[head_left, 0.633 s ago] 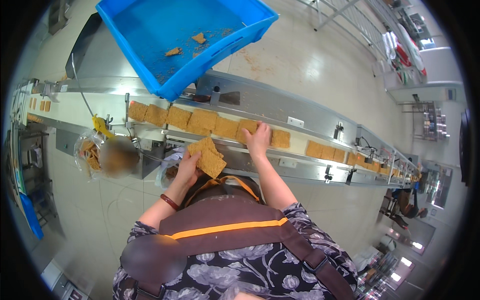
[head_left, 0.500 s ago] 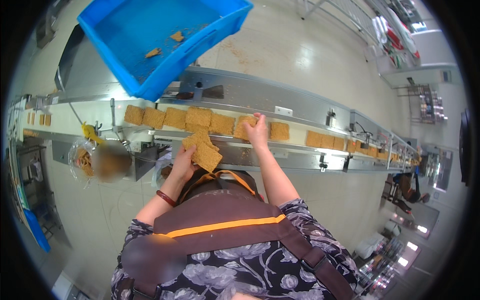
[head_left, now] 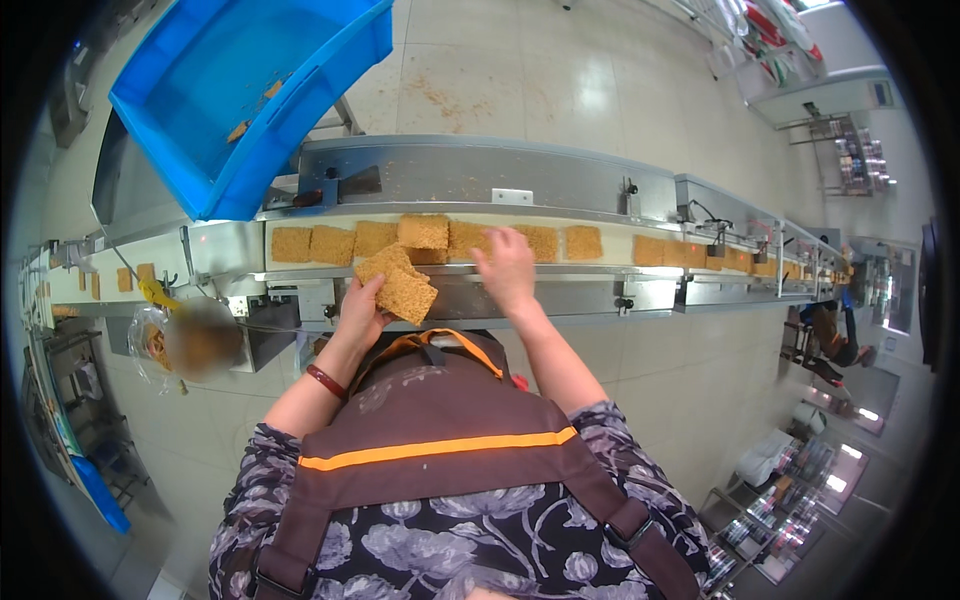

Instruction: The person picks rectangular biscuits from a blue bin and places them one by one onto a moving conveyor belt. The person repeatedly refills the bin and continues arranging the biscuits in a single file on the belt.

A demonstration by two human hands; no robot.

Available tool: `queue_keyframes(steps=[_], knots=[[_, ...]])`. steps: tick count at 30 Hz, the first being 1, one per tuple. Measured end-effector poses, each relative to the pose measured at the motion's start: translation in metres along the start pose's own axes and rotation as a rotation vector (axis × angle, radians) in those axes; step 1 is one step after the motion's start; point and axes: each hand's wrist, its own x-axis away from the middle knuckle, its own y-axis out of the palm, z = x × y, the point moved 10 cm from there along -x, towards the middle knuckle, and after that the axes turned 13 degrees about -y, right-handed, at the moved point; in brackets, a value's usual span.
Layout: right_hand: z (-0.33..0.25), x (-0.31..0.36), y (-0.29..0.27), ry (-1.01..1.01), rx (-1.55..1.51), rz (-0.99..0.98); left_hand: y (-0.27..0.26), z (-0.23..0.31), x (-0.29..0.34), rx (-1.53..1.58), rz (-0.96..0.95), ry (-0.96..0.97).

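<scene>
A row of square, golden-brown cakes with a rough, crumbly surface [head_left: 332, 244] lies along the pale conveyor belt [head_left: 618, 250] in front of me. My left hand [head_left: 362, 312] is closed around several of these cakes [head_left: 405, 293], stacked unevenly with their corners apart, at the near edge of the belt. One cake [head_left: 424, 231] sits higher than its neighbours, overlapping another. Over the row, my right hand [head_left: 508, 268] reaches down with thumb and fingers apart, its fingertips at the cakes beside another cake [head_left: 538, 243]. To its right lies a separate cake [head_left: 583, 242].
A blue crate [head_left: 262, 130] with a few broken pieces stands tilted beyond the belt at left. Metal rails edge the belt. Near its left end hang a yellow fitting [head_left: 157, 294] and a clear bag with brownish pieces [head_left: 152, 342]. More cakes [head_left: 685, 254] line the belt at right.
My view has shifted, so the crate appears further left. My right hand has moved left along the row, off the cake it was touching. The left hand still holds its stack.
</scene>
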Motion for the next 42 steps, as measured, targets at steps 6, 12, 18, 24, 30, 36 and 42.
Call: queue_keyframes(steps=[6, 12, 18, 24, 30, 36, 42], knots=[[-0.036, -0.032, 0.023, -0.079, 0.111, 0.007, 0.006, -0.015, 0.005, 0.009, 0.022, 0.016], [0.018, -0.007, 0.019, -0.118, 0.201, 0.033, 0.013, -0.029, 0.000, 0.029, 0.034, 0.022], [0.122, 0.058, -0.055, -0.035, 0.416, 0.047, 0.026, -0.028, 0.000, 0.010, 0.032, 0.019], [0.151, 0.068, -0.049, 0.041, 0.477, -0.146, 0.051, -0.029, -0.008, -0.075, -0.027, -0.008], [0.163, 0.065, -0.079, 0.235, 0.524, -0.095, 0.070, -0.024, -0.003, -0.059, -0.024, 0.006], [0.034, 0.050, -0.012, 0.253, -0.528, -0.377, 0.056, -0.027, -0.021, 0.011, 0.050, 0.054], [0.001, 0.060, 0.045, 0.591, -1.147, -0.193, 0.048, -0.014, -0.001, 0.003, 0.111, 0.154]])
